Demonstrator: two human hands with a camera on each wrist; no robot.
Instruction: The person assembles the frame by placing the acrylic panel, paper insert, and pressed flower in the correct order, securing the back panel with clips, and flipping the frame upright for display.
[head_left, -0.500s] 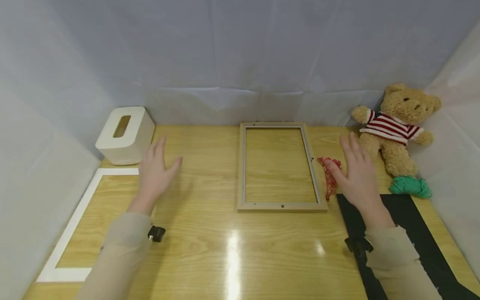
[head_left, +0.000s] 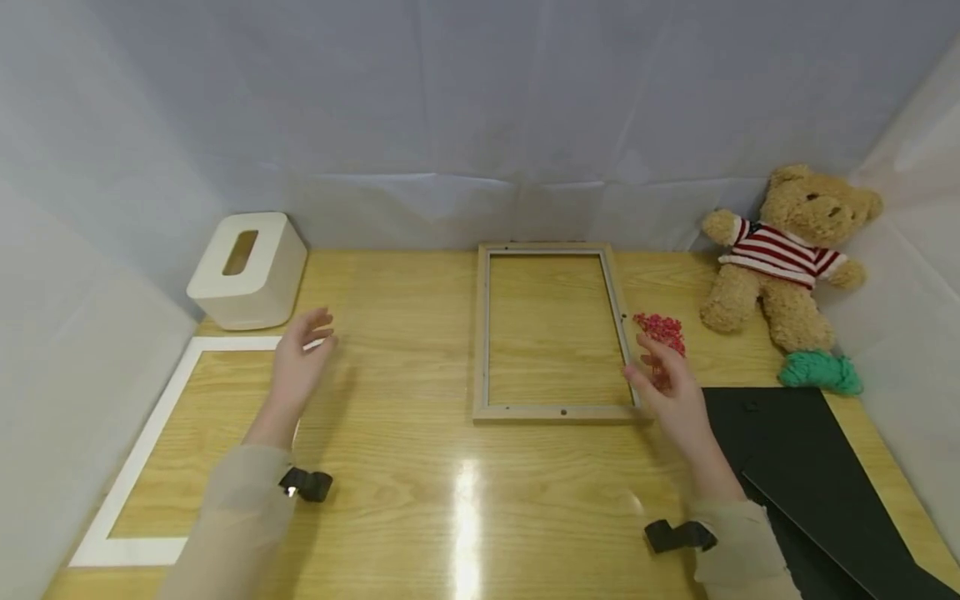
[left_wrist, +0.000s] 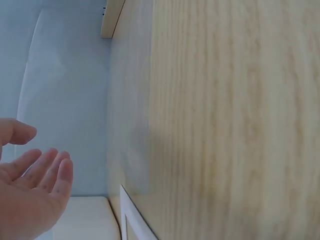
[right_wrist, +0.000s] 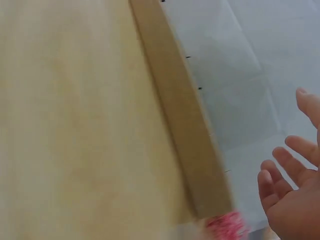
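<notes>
My left hand (head_left: 298, 362) is above the table, near the top right corner of a white rectangular border (head_left: 150, 429), fingers loosely bent and holding nothing. In the left wrist view its fingers (left_wrist: 47, 172) are relaxed. A wooden picture frame (head_left: 482, 333) lies flat with bare table visible through it. My right hand (head_left: 678, 408) hovers by the frame's lower right corner, with fingers loosely bent and nothing in them. Pink dried flowers (head_left: 660, 327) lie just right of the frame, partly hidden by that hand. The right wrist view catches the frame's edge (right_wrist: 185, 120) beside the hand.
A black frame backing (head_left: 780, 433) with a stand lies at the right. Behind it are a green bundle (head_left: 821, 372) and a teddy bear (head_left: 795, 250) in a striped top. At the back left stands a white tissue box (head_left: 251, 271). Pale sheets enclose the table.
My right hand has moved left and toward me, from over the flowers and backing to the frame's corner. The left hand has drawn back slightly. Fingers of both have bent more.
</notes>
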